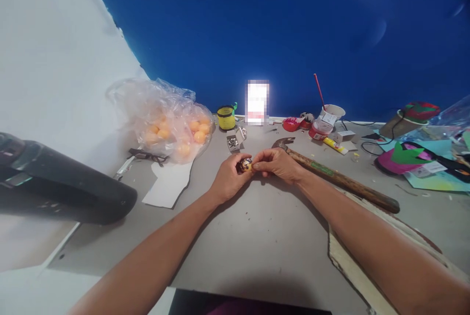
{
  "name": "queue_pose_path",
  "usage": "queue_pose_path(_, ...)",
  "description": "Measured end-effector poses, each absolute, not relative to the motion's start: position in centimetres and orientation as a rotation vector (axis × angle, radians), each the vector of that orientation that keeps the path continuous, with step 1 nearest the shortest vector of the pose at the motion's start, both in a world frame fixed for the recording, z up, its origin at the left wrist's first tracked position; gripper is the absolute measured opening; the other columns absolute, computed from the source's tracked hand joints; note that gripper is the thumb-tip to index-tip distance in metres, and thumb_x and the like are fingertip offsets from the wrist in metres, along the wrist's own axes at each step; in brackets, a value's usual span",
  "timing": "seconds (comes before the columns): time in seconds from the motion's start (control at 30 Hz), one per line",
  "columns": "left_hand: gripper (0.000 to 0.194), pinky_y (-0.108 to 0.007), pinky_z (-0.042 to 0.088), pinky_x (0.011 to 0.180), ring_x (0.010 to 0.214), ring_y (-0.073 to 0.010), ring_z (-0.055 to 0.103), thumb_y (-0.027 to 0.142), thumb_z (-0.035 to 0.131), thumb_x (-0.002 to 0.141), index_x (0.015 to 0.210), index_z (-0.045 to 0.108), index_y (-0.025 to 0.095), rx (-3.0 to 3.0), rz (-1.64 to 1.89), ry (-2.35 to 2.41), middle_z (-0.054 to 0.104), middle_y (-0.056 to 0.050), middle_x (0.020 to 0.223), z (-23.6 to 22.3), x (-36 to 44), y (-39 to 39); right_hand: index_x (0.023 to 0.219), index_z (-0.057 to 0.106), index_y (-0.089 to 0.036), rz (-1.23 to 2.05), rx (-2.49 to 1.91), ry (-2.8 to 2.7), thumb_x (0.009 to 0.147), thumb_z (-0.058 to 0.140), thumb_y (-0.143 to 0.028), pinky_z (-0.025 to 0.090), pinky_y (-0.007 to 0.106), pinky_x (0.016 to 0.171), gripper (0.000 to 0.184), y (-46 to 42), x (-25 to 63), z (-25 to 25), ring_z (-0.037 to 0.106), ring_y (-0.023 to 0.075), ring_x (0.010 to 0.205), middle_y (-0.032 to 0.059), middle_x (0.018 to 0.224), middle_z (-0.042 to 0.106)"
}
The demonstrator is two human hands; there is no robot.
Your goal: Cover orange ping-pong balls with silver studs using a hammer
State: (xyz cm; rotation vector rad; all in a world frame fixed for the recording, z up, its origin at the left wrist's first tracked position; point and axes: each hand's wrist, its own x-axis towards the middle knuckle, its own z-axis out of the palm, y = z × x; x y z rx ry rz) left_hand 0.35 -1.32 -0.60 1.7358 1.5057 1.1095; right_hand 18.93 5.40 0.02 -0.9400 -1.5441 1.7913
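My left hand (229,178) is closed around a small orange ball (248,168) dotted with shiny metallic bits. It looks like the plain balls in the bag. At the ball's right side, my right hand (277,165) has thumb and forefinger pinched together. Whatever lies between those fingertips is too small to make out. Just beyond my left hand stands an opened little box (232,143) full of small shiny metal pieces. A claw hammer (330,173) with a worn wooden handle lies beside and partly behind my right forearm.
Clear plastic bags (165,104) with orange balls (200,131) sit at back left, near folded glasses (147,156) and white paper (171,187). A dark cylinder (73,178) juts in from the left. Behind are a yellow cup (226,118), white cup (335,110) and yellow tube (335,146).
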Motion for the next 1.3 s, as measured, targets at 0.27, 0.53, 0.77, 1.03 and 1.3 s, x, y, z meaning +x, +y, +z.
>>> queue_pose_path(0.27, 0.029, -0.034, 0.053, 0.083, 0.091, -0.0229, 0.069, 0.029, 0.077, 0.080, 0.108, 0.074, 0.020, 1.765, 1.109, 1.541, 0.075, -0.006, 0.102, -0.6, 0.4, -1.4, 0.073, 0.077, -0.015, 1.782, -0.961, -1.517, 0.057, 0.094, -0.034, 0.040, 0.019, 0.044, 0.030, 5.1, 18.7, 0.2, 0.052, 0.0068, 0.047, 0.0000, 0.058, 0.067)
queue_pose_path(0.53, 0.024, -0.032, 0.052, 0.083, 0.091, -0.0218, 0.067, 0.024, 0.076, 0.081, 0.105, 0.075, 0.020, 1.840, 1.114, 1.539, 0.073, -0.005, 0.098, -0.7, 0.5, -1.4, 0.071, 0.076, -0.015, 1.763, -0.992, -1.571, 0.057, 0.094, -0.036, 0.041, 0.019, 0.045, 0.031, 5.2, 18.8, 0.1, 0.050, 0.0061, 0.047, -0.0002, 0.058, 0.066)
queue_pose_path(0.77, 0.024, -0.033, 0.052, 0.084, 0.092, -0.0220, 0.067, 0.022, 0.074, 0.081, 0.105, 0.075, 0.021, 1.825, 1.161, 1.545, 0.073, -0.005, 0.099, -1.1, 0.6, -1.4, 0.072, 0.077, -0.016, 1.623, -0.957, -1.626, 0.063, 0.087, -0.033, 0.041, 0.022, 0.047, 0.022, 5.0, 18.6, -0.3, 0.052, 0.0089, 0.049, 0.0015, 0.061, 0.068)
queue_pose_path(1.03, 0.020, -0.030, 0.050, 0.078, 0.083, -0.0193, 0.064, 0.017, 0.069, 0.079, 0.097, 0.076, 0.021, 1.843, 1.179, 1.589, 0.071, -0.003, 0.089, -1.2, 0.9, -1.4, 0.071, 0.076, -0.018, 1.452, -0.951, -1.714, 0.069, 0.077, -0.029, 0.042, 0.025, 0.052, 0.011, 4.2, 18.2, 0.3, 0.052, 0.0107, 0.053, 0.0011, 0.064, 0.069)
queue_pose_path(1.3, 0.017, -0.030, 0.049, 0.076, 0.080, -0.0183, 0.063, 0.018, 0.068, 0.081, 0.095, 0.077, 0.020, 1.838, 1.198, 1.586, 0.071, -0.004, 0.089, -1.1, 1.2, -1.8, 0.068, 0.076, -0.016, 1.621, -1.008, -1.619, 0.062, 0.085, -0.030, 0.037, 0.022, 0.047, 0.017, 4.3, 18.3, 0.4, 0.047, 0.0082, 0.049, 0.0003, 0.058, 0.065)
